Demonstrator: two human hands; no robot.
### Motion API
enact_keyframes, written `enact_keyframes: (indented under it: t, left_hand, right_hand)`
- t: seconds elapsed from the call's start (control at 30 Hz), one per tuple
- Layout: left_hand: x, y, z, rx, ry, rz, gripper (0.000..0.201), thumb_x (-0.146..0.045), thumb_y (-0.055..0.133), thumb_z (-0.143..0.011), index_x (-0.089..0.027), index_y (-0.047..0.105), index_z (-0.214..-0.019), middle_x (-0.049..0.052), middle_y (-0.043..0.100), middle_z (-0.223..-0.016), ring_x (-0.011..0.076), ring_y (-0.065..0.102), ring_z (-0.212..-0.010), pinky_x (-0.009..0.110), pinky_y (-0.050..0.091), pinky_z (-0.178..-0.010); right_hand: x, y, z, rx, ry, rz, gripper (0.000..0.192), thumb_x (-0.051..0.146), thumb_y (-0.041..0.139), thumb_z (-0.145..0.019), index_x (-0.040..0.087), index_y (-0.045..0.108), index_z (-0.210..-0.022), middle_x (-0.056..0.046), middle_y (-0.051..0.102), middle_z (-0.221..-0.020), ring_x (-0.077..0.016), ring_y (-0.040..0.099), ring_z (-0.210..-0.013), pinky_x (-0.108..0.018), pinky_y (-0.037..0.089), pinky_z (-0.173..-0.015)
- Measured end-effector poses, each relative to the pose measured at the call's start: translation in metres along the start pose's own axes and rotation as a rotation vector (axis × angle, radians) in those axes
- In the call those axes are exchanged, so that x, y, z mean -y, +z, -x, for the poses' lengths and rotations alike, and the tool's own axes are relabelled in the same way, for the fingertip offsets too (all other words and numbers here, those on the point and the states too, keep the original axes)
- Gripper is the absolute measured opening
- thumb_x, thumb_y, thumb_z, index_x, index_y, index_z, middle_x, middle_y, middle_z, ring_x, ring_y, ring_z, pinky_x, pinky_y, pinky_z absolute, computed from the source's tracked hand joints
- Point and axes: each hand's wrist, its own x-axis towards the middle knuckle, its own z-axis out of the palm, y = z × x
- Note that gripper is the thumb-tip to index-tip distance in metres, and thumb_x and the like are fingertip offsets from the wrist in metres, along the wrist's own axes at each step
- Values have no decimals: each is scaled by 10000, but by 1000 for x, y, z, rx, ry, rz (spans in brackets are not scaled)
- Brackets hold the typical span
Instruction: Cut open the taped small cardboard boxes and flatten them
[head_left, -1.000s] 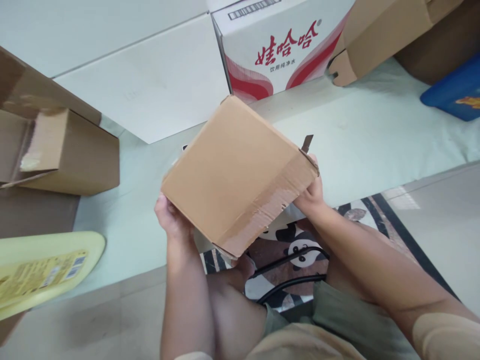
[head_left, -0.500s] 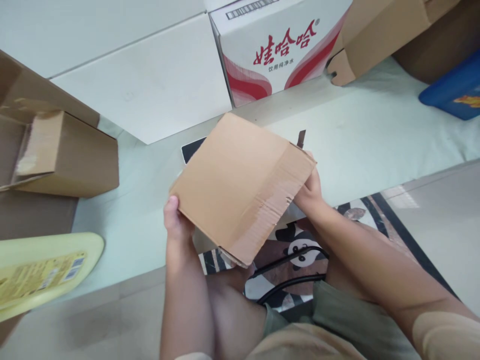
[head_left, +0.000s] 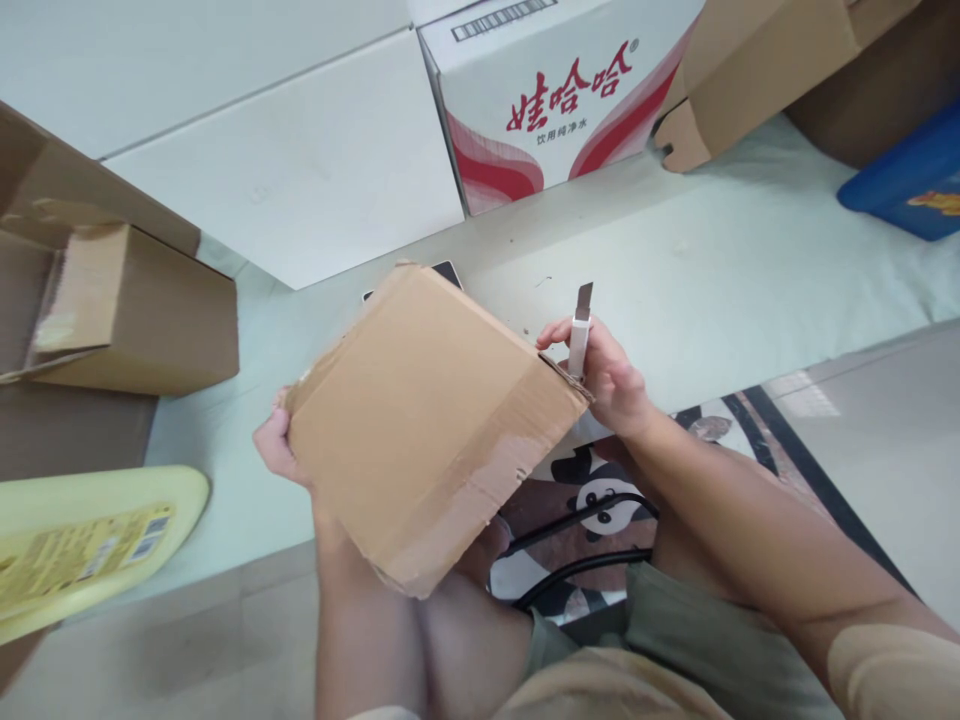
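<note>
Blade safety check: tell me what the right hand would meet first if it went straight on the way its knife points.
Nothing close: past the right hand and knife blade, pale bedding, then likely the white printed carton. Depth unclear.

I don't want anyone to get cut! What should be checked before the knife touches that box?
1. Blade out of the knife: ok, it sticks up bare above the right hand.
2. Blade pointing away from the body: ok, it points up and away.
3. Left hand far from the blade: ok, it grips the opposite edge of the box.
4. Box steady: not ok, it is tilted in the air, off the table.
5. Taped seam facing up: ok, the tape runs along the near side.
6. What is inside the box: cannot tell.
</note>
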Motion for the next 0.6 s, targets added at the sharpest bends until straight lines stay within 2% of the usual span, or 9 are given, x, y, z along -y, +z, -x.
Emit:
enact_keyframes:
  t: [0.07,0.17,0.3,0.37,0.43,0.5,0.6]
  left_hand:
    - [0,-2,1,3,-19,52,291,-345,532,-661,-198,286,-606,-26,242,-642,124,355,-616,279,397,-675]
    - [4,-7,-2,24,-81,77,308,-346,555,-640,-199,288,-601,-23,231,-650,127,353,-618,282,386,-657]
    - [12,-21,-16,-38,-112,16,322,-292,555,-503,-196,256,-575,-16,226,-644,134,357,-624,315,398,-701]
    - [14,-27,-21,-92,-123,5,324,-268,549,-447,-193,257,-568,-16,242,-636,136,374,-632,335,405,-740]
    - [13,-31,-23,-92,-148,9,321,-262,556,-439,-196,277,-582,-21,251,-623,139,389,-622,353,406,-745]
    - [10,-32,-21,-33,-207,-3,291,-271,576,-464,-200,347,-628,-24,296,-620,154,420,-621,366,405,-724]
    - [6,-26,-11,90,-356,-29,306,-295,601,-475,-203,455,-728,-2,429,-658,185,472,-641,368,398,-668]
  right_hand:
    - [3,-1,-2,-17,43,49,636,828,355,-803,248,544,-983,-82,610,-978,-256,598,-884,-414,505,-757]
    - [8,-1,-6,-37,53,179,419,648,485,-863,233,538,-890,-28,582,-829,-193,549,-749,-359,462,-699]
    - [8,-2,-13,-48,196,392,204,401,523,-861,228,477,-765,23,488,-677,-158,470,-639,-323,374,-633]
    - [6,-5,-15,-48,253,438,213,358,529,-847,230,428,-710,35,449,-631,-148,437,-607,-312,345,-610]
    - [5,-9,-17,-16,263,407,257,351,550,-834,232,393,-669,44,420,-602,-133,397,-578,-302,328,-590]
    - [5,-13,-17,0,255,333,307,373,572,-831,233,379,-636,52,390,-573,-119,358,-544,-296,315,-568]
    - [7,-15,-17,-96,194,212,336,416,605,-822,232,421,-610,35,437,-571,-130,403,-552,-301,338,-567]
